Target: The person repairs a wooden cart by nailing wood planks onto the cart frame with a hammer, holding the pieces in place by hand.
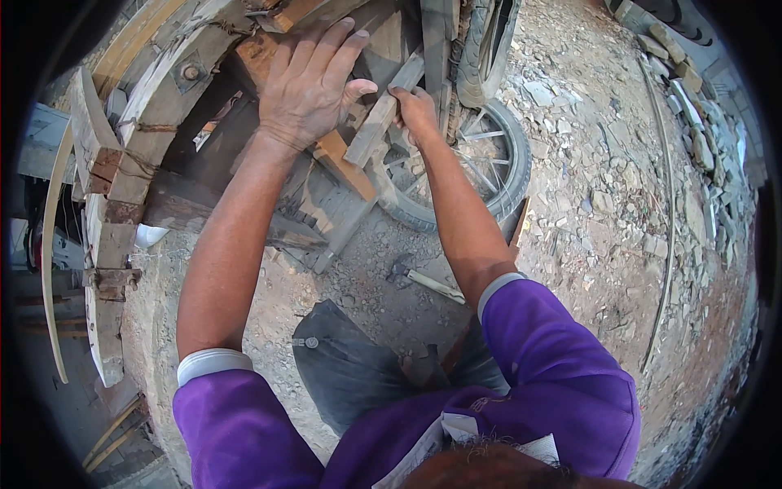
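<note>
My left hand (305, 91) is open, palm down and fingers spread, over an orange-brown wooden plank (259, 55) among the timbers at the upper middle. Whether the palm presses on the wood cannot be made out. To its right, my right hand (417, 114) is closed, thumb and fingers pinching the edge of a weathered grey wooden batten (376, 129). That batten slants down to the left and crosses above another orange-brown plank (346, 167). Just beyond my right forearm stands a wheel (524, 147) with a black tyre and pale spokes.
A hammer (436, 286) with a pale handle lies on the ground between my forearms. Curved, heavy timber framing (106, 236) with rusty metal fittings rises at the left. Broken stone and rubble (607, 204) cover the right side, with a long thin rod (669, 220) across them.
</note>
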The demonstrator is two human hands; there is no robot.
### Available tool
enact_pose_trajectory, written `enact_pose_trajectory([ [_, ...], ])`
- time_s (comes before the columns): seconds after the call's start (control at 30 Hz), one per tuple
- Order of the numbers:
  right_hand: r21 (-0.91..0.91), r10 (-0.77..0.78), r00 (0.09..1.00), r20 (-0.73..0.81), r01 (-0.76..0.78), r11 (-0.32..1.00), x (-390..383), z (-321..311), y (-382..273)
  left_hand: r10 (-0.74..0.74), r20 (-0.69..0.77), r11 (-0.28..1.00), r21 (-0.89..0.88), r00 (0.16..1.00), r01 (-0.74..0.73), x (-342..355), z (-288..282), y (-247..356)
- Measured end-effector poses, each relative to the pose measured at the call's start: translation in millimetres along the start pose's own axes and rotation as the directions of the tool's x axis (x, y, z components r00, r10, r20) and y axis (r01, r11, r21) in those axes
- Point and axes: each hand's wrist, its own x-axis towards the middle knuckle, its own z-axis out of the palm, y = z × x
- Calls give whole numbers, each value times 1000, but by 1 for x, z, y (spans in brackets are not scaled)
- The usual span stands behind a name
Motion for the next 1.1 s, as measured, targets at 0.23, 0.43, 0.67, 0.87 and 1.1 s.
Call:
enact_pose_trajectory([
  [0.23, -269, -326, 908, -262, 256, 928, 4, 22, 25, 43, -4, 996, -76, 999, -43, 14, -26, 8],
  [0.43, -114, -267, 890, -370, 242, 964, 8, 34, 18, 8, -40, 998, -58, 999, -10, 10, -7, 6],
  [0.67, 0, -196, 872, -449, 219, 976, 20, 40, 16, 7, 15, 997, -76, 1000, -6, 12, -11, 10],
  [0.87, 91, -34, 920, -391, 76, 993, 18, 45, 3, -29, -108, 992, -128, 994, 15, 0, -3, 2],
  [1.1, 314, -98, 983, -152, 143, 939, 28, 45, 13, -33, -140, 974, -224, 990, 1, -12, -2, -7],
])
